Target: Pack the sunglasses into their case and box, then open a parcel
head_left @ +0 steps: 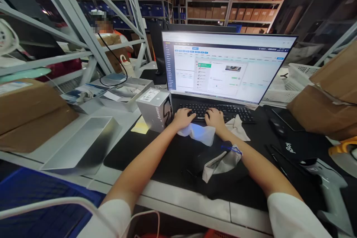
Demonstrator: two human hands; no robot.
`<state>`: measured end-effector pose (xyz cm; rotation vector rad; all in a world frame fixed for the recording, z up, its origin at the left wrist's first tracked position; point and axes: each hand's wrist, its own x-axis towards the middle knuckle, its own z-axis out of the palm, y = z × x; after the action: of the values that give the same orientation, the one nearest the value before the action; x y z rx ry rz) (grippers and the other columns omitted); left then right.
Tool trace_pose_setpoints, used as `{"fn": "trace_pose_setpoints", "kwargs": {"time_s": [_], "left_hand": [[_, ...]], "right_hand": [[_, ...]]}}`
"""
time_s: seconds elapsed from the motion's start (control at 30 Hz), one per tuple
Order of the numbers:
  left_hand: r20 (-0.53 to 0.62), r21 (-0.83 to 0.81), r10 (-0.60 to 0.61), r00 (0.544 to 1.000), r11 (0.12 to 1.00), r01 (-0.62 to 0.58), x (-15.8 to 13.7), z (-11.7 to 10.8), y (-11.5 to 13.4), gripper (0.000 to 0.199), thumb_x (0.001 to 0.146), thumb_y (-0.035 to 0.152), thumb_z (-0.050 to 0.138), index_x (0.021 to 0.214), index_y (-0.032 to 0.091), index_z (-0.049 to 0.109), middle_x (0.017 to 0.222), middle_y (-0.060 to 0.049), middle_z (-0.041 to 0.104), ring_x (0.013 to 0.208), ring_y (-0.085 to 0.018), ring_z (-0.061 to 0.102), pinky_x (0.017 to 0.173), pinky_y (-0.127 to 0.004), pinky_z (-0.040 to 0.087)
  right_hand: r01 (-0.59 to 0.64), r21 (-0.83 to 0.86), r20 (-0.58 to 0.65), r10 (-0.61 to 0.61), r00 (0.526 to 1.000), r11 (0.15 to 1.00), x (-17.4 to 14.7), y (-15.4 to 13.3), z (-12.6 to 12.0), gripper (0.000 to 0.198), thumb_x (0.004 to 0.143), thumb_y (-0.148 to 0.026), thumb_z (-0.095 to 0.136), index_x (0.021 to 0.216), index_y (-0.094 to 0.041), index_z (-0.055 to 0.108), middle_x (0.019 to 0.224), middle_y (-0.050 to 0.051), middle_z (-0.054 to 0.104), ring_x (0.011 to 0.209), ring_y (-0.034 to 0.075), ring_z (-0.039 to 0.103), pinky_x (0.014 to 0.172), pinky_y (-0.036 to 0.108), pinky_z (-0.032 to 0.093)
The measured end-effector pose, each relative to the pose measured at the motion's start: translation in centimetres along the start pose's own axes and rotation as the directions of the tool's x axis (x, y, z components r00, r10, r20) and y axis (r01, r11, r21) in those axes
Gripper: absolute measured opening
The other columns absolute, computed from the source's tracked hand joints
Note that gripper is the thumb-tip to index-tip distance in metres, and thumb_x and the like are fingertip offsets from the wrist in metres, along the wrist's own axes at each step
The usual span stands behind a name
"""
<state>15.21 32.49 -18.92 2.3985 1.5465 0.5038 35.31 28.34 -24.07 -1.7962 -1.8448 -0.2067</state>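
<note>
Keyboard (201, 111) lies before the monitor (212, 70), left hand (183, 118) and right hand (216, 119) resting on it, fingers loosely spread. Just left stands a silver box (154, 109), top covered; farther left, a grey bin (119, 105) holds white papers (113, 96). Near left, a tray (80, 141) lies open.

Black keyboard (201, 111), black mat (173, 171)
Silver-grey box (150, 113) with a black curved marking (167, 113) and white label (149, 95); yellow note (140, 126), brown carton (33, 113), pale grey scanner (330, 186)
</note>
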Motion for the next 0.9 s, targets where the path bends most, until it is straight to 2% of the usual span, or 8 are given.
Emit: {"fn": "trace_pose_setpoints", "kwargs": {"time_s": [0.2, 0.37, 0.47, 0.6, 0.73, 0.83, 0.9], "left_hand": [[0.069, 0.020, 0.019, 0.997, 1.000, -0.021, -0.3, -0.7, 0.1, 0.056, 0.097, 0.055, 0.056, 0.139, 0.018, 0.066, 0.153, -0.012, 0.056, 0.147, -0.033, 0.044, 0.125, -0.046, 0.034], [0.126, 0.079, 0.089, 0.988, 0.992, -0.099, -0.1, -1.1, -0.1, 0.061, 0.096, 0.058, 0.055, 0.138, 0.015, 0.067, 0.152, -0.015, 0.057, 0.144, -0.035, 0.048, 0.123, -0.050, 0.037], [0.119, 0.058, 0.107, 0.987, 0.992, -0.115, 0.2, -1.2, -0.4, 0.058, 0.097, 0.057, 0.054, 0.137, 0.016, 0.067, 0.150, -0.013, 0.058, 0.143, -0.034, 0.050, 0.122, -0.047, 0.038], [0.092, 0.084, 0.142, 0.986, 0.985, -0.150, 0.4, -0.8, -0.9, 0.055, 0.098, 0.051, 0.055, 0.135, 0.014, 0.069, 0.146, -0.013, 0.062, 0.140, -0.033, 0.051, 0.122, -0.042, 0.039], [0.086, 0.128, 0.177, 0.981, 0.974, -0.187, 0.6, -0.2, -1.1, 0.054, 0.097, 0.049, 0.057, 0.136, 0.014, 0.068, 0.147, -0.014, 0.059, 0.142, -0.035, 0.048, 0.121, -0.044, 0.039], [0.090, 0.129, 0.197, 0.976, 0.970, -0.208, 0.5, 0.0, -1.1, 0.054, 0.098, 0.048, 0.056, 0.138, 0.014, 0.067, 0.148, -0.015, 0.058, 0.141, -0.034, 0.048, 0.121, -0.045, 0.039], [0.092, 0.143, 0.203, 0.975, 0.966, -0.215, 0.4, -0.1, -1.0, 0.052, 0.098, 0.048, 0.056, 0.138, 0.016, 0.067, 0.147, -0.014, 0.058, 0.140, -0.034, 0.049, 0.120, -0.045, 0.041]], "right_hand": [[0.002, -0.030, -0.019, -0.003, 1.000, 1.000, 0.2, -0.3, 0.0, 0.036, 0.104, -0.032, 0.044, 0.114, -0.015, 0.074, 0.137, 0.018, 0.063, 0.131, 0.029, 0.052, 0.107, 0.047, 0.035], [0.017, -0.024, -0.040, -0.018, 0.999, 1.000, 0.2, -0.3, 0.0, 0.038, 0.104, -0.032, 0.043, 0.118, -0.014, 0.073, 0.135, 0.019, 0.064, 0.129, 0.029, 0.053, 0.108, 0.046, 0.034], [0.005, -0.019, -0.050, -0.006, 0.999, 1.000, 0.2, 0.0, -0.1, 0.039, 0.103, -0.033, 0.042, 0.118, -0.014, 0.073, 0.133, 0.019, 0.065, 0.126, 0.030, 0.054, 0.106, 0.046, 0.035], [-0.142, -0.093, -0.145, 0.127, 0.981, 0.986, 0.1, 0.9, -0.5, 0.047, 0.103, -0.040, 0.043, 0.129, -0.010, 0.068, 0.142, 0.025, 0.058, 0.134, 0.039, 0.046, 0.109, 0.055, 0.031], [-0.250, -0.134, -0.110, 0.236, 0.965, 0.959, 0.3, 1.8, -0.7, 0.057, 0.104, -0.048, 0.041, 0.136, -0.006, 0.062, 0.133, 0.028, 0.063, 0.129, 0.042, 0.048, 0.109, 0.062, 0.027], [-0.222, -0.117, -0.119, 0.209, 0.971, 0.968, 0.4, 1.8, -0.7, 0.052, 0.105, -0.042, 0.040, 0.136, -0.008, 0.062, 0.136, 0.026, 0.062, 0.134, 0.040, 0.045, 0.111, 0.060, 0.027], [-0.128, -0.083, -0.106, 0.119, 0.987, 0.988, 0.4, 1.6, -0.7, 0.044, 0.103, -0.034, 0.040, 0.129, -0.012, 0.067, 0.138, 0.022, 0.062, 0.136, 0.036, 0.045, 0.112, 0.055, 0.028]]}}
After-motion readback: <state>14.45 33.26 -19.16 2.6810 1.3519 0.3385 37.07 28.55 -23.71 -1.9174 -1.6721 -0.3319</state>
